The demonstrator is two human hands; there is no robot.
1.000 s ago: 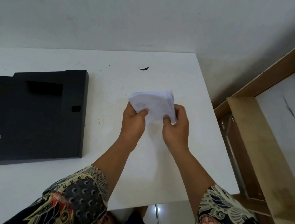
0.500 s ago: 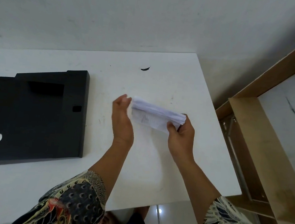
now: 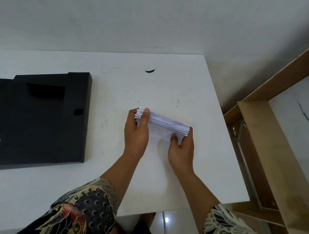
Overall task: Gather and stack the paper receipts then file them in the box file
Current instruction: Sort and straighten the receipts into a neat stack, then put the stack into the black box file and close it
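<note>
A stack of white paper receipts (image 3: 165, 124) is held edge-up just above the white table (image 3: 115, 87), right of centre. My left hand (image 3: 136, 134) grips the stack's left end, thumb over the top edge. The right end is pinched by my right hand (image 3: 181, 149) from below. The black box file (image 3: 32, 119) lies flat and closed on the left of the table, about a hand's width from my left hand, with a round finger hole near its left side.
A small dark scrap (image 3: 150, 71) lies on the table behind the receipts. The table's right edge runs close to my right hand. A wooden frame (image 3: 270, 145) stands to the right, below table level. A grey wall rises behind the table.
The receipts went from a loose bunch to a squared, edge-up stack. My left hand, open beside the stack half a second ago, has now closed on its left end.
</note>
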